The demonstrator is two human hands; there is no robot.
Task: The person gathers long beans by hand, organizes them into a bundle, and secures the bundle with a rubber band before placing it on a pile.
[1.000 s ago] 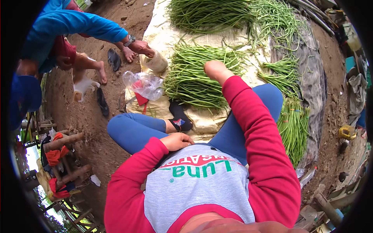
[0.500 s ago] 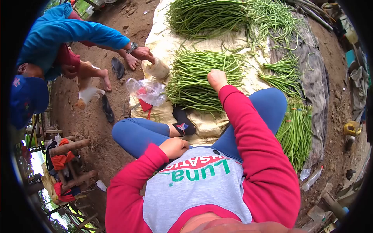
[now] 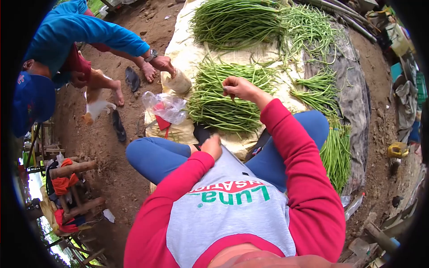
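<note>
A thick pile of green long beans [image 3: 237,109] lies on the pale sheet [image 3: 286,100] in front of my crossed legs. My right hand [image 3: 242,89] is raised over this pile, thumb and fingers pinched on a long bean that points up and away. At my lap, my left hand [image 3: 212,146] is closed at the drawn-out hem of my grey shirt [image 3: 228,163], above my dark-socked foot; its fingertips are partly hidden.
Another person [image 3: 85,33] in a blue sleeve reaches into a cloudy plastic container [image 3: 178,82]. A clear plastic bag [image 3: 172,107] lies nearby. More beans [image 3: 237,22] are piled behind; tied bundles [image 3: 337,154] lie at right. A cat [image 3: 96,108] and slippers [image 3: 118,126] are left.
My right hand has lifted off the pile and turned, now pinching a bean. My left hand has moved forward from my lap, the shirt hem stretching out with it. The other person's hand stays at the container.
</note>
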